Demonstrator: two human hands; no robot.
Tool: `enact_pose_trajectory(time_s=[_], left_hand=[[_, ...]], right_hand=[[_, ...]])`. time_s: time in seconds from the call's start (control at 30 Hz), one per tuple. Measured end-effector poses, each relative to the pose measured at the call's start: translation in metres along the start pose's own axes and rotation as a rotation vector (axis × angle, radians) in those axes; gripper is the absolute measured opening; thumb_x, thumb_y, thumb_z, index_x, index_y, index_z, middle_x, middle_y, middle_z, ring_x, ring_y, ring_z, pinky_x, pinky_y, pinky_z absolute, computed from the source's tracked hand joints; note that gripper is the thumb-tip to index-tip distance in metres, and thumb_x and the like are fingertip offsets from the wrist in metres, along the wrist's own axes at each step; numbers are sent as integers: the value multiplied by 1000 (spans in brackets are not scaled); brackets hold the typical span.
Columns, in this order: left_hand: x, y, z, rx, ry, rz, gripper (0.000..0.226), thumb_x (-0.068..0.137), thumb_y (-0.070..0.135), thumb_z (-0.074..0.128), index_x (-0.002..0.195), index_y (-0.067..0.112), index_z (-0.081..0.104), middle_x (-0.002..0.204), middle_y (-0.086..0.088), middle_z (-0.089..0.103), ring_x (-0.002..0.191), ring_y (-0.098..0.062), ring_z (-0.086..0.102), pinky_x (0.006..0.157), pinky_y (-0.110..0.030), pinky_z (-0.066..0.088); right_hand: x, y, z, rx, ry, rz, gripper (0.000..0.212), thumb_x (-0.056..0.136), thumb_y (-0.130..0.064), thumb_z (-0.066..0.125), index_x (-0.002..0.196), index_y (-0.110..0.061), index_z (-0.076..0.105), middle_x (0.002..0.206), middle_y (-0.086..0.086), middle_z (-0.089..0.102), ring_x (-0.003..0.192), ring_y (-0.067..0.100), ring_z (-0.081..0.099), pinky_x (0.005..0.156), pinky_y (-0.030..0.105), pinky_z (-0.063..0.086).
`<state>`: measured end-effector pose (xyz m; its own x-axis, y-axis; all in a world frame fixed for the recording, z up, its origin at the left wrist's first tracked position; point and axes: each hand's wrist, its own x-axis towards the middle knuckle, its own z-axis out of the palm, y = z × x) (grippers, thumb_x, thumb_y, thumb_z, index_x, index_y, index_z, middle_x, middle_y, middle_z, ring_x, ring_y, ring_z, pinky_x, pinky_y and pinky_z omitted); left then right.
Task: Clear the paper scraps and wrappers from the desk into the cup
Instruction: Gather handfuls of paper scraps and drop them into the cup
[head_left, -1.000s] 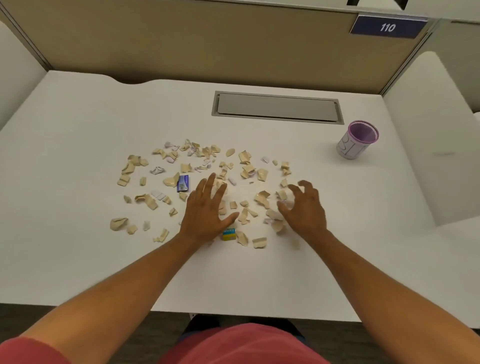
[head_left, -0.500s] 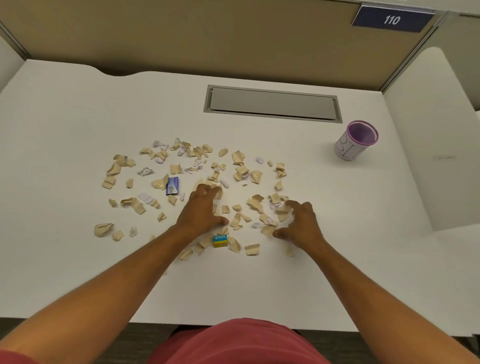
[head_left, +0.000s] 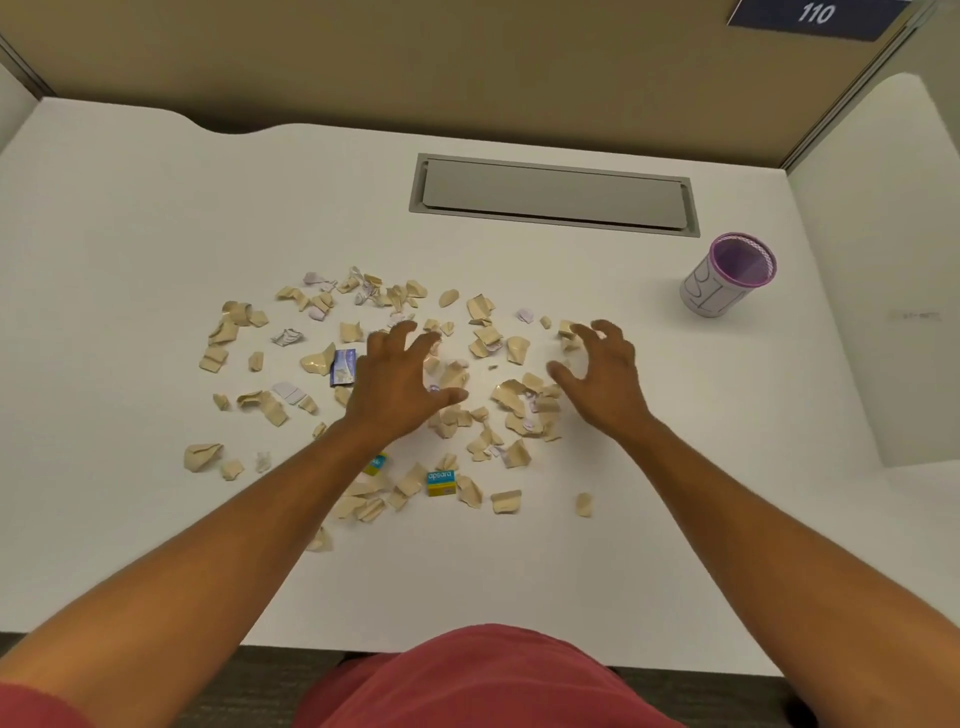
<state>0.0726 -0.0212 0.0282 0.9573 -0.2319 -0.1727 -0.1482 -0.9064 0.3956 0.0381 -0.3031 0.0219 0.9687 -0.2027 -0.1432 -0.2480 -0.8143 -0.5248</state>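
A grey rectangular cable hatch (head_left: 553, 195) is set flush into the white surface (head_left: 130, 218) near its far edge, a tan partition panel (head_left: 415, 67) is seen behind it, and a dark blue plate numbered 110 (head_left: 813, 15) is fixed above the far right corner.

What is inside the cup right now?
The cup shows only its purple mesh lining near the rim; no scraps are visible. Its bottom is hidden by the near wall.

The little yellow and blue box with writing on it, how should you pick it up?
Pinch the little box across its two short ends, coming straight down from above. It lies flat on the desk with its printed face up. Scraps touch its right side, so a narrow fingertip pinch by the right hand seems best.
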Motion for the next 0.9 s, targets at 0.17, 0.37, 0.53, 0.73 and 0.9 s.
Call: enact_pose_trajectory(time_s=[0.17,0.37,0.53,0.73,0.9], left_hand=[[6,5,13,98,-173,33,101,83,85,54,164,34,23,175,-4,17,151,-39,26,114,-56,36],[-12,13,32,91,-150,143,78,93,68,61,156,27,42,167,-5,32,146,-33,32,113,-50,34],[-29,6,30,-149,-83,191,74,89,45,79,153,26,48,166,-1,31,148,-25,26,117,-44,40],[-25,5,20,213,-208,110,120,67,87,70,164,41,17,176,-4,5,151,-38,22,116,-54,39],[-20,31,27,234,-308,95,115,71,76,78,164,40,21,174,-4,11,145,-40,30,106,-48,50]], right_hand=[[2,-6,25,-175,-203,-109,69,104,-59,36,162,-24,24,172,5,6,159,30,0,127,54,5],[-43,-14,46,-80,-196,-293,51,109,-42,38,155,-21,40,169,6,20,158,29,10,126,43,10],[-55,-4,26,94,-146,-245,52,101,-39,59,150,-25,44,164,-1,30,151,20,29,122,37,31],[-47,-7,7,-108,-322,-199,128,53,-71,86,157,-45,17,166,-11,8,144,23,19,109,39,40],[-38,-28,23,-291,-433,-171,128,58,-62,89,159,-46,13,170,-2,-1,142,31,20,110,41,41]])
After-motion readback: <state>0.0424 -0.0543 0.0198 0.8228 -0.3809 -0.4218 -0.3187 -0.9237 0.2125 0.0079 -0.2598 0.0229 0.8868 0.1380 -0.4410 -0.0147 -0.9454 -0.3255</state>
